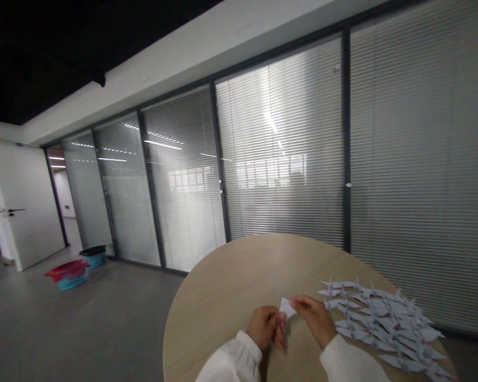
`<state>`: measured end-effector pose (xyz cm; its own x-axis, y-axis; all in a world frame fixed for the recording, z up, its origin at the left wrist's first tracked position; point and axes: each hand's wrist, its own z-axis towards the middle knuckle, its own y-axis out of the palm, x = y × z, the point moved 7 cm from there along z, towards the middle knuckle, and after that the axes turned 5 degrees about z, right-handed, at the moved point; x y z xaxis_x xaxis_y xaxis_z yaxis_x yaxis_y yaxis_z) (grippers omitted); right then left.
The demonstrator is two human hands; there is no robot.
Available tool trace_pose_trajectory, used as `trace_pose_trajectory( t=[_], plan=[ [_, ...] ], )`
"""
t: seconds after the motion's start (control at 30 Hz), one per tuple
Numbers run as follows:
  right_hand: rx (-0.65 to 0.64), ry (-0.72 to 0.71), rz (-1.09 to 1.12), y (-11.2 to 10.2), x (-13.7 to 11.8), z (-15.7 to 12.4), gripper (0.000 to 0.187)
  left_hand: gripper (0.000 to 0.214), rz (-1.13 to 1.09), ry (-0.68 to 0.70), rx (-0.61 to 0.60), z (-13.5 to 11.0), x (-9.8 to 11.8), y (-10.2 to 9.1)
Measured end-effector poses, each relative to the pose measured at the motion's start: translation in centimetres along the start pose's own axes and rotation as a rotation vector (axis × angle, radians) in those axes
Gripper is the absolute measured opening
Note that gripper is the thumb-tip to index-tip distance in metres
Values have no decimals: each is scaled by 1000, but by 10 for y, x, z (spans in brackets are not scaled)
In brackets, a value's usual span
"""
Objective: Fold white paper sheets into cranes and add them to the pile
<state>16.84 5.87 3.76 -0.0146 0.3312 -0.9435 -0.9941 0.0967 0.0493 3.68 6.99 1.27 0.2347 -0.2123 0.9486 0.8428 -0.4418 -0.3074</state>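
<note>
A small piece of folded white paper (287, 307) is held between my two hands, just above the round table. My left hand (266, 326) has its fingers curled at the paper's lower left edge. On the other side, my right hand (313, 315) pinches the paper's right edge between thumb and fingers. Right of my right hand, several folded paper cranes (386, 321) stand close together in rows on the tabletop. The paper's lower part is partly hidden by my left fingers.
The round wooden table (223, 281) has its far edge near a glass partition with blinds (282, 148). On the floor at left sit a red and blue basket (69, 275) and a blue basket with a black top (95, 257). A white door (32, 207) stands ajar.
</note>
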Motion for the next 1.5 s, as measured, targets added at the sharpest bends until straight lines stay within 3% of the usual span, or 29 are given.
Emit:
trace_pose_trajectory(
  t=[0.13,0.3,0.5,0.63,0.93,1.1,1.2,1.37,1.5],
  plan=[
    [-46,-14,10,4,-3,0,36,40,117,42,28,-5,10,-4],
    [-155,-14,-52,15,-3,-2,37,39,110,3,-46,-6,6,5],
    [-141,-101,-165,12,-14,-6,33,43,-10,-25,-136,-7,3,14],
    [-153,-83,-197,12,-20,-8,33,45,-23,2,-149,-7,8,16],
    [-186,-29,-118,18,-9,-6,39,50,53,21,-9,-3,6,3],
    [-134,-108,-225,11,-14,-5,37,48,29,-3,-71,-3,1,10],
    [-129,-59,-212,9,-8,-3,37,44,-15,-4,-86,-1,-1,12],
    [-90,16,-131,7,4,1,37,30,172,108,66,1,11,-3],
    [-89,33,-114,7,8,2,39,35,250,170,152,0,20,-13]
  ],
)
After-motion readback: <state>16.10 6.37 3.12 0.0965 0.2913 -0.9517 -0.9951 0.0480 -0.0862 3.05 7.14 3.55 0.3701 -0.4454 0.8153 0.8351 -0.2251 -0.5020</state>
